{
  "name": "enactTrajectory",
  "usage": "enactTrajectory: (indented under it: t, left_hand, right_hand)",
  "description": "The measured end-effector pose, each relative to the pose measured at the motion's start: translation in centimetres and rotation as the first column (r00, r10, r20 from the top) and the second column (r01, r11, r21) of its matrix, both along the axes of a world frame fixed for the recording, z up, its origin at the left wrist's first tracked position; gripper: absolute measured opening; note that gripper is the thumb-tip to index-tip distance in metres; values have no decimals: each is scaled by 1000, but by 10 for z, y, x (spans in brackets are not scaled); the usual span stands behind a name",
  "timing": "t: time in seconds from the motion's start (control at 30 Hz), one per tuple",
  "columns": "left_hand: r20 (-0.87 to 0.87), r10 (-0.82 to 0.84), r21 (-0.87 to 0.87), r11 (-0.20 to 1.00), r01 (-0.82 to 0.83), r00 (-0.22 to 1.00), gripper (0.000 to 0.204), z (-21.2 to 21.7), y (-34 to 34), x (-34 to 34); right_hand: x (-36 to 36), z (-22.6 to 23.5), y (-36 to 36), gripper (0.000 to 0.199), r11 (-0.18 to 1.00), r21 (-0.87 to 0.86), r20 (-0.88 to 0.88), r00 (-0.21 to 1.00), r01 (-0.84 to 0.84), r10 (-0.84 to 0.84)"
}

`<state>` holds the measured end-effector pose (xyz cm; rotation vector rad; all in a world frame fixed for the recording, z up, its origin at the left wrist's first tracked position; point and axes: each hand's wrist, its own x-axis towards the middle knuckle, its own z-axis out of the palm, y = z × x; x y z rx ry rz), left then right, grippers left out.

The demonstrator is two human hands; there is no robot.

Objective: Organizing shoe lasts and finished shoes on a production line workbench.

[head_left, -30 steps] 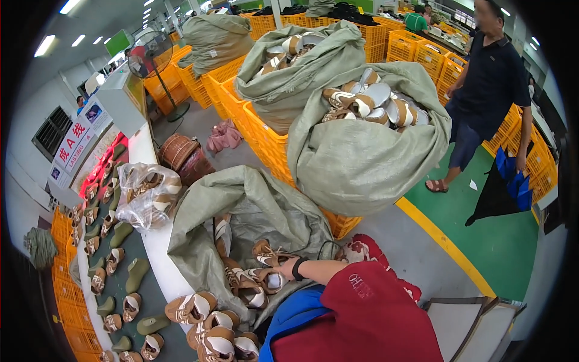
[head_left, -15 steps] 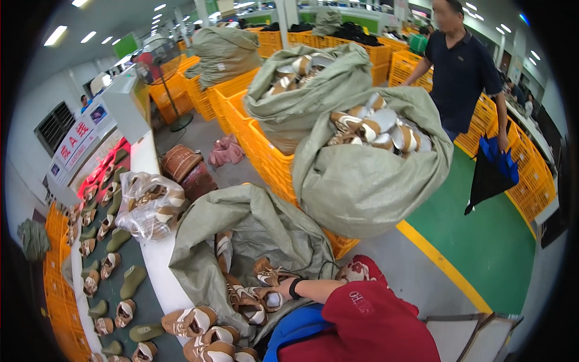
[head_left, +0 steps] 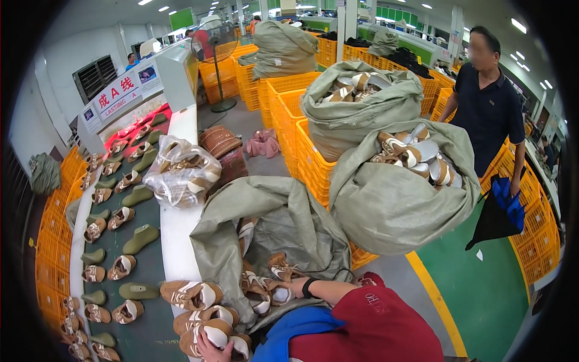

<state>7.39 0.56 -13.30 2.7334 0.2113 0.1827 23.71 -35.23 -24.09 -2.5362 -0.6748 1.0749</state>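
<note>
Brown-and-white lace-up sneakers form a small pile at the white edge of the line, lower left of centre. My left hand is on a sneaker in that pile, thumb and fingers around its heel end. Beside it, a large grey-green woven sack gapes, with several more sneakers inside. My right hand, wearing a black wristband, reaches into the sack mouth and grips a sneaker; its fingers are partly hidden. Another sneaker lies just behind that hand.
A dark-topped line carries rows of sneakers and green shoe lasts. A clear bag of shoes sits on its edge. Full sacks rest on yellow crates. At right a person holds a black-and-blue umbrella.
My left hand has come into view on the sneaker pile. The view has shifted, so the scene sits farther right and lower. My right hand stays at the sneakers in the sack.
</note>
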Motion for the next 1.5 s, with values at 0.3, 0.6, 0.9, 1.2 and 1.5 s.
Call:
enactTrajectory:
  t: [0.3,0.6,0.9,1.2,1.5]
  left_hand:
    - [7,-4,19,1000,4,1000,93,34,-24,7]
    - [-26,57,-16,998,-57,998,97,9,-10,-4]
    - [-35,63,-5,998,-64,997,96,17,-17,-2]
    - [8,105,20,994,-105,994,99,23,-26,-3]
    - [28,100,6,995,-100,995,99,17,-23,-6]
  right_hand:
    - [-17,-6,-4,78,990,-110,1,996,93,-93]
    - [-17,-2,4,75,987,-125,22,995,97,-95]
    - [-18,9,4,68,985,-119,65,991,124,-117]
    - [-18,-6,6,69,982,-129,93,988,136,-125]
    - [-18,-6,7,74,982,-144,36,992,125,-121]
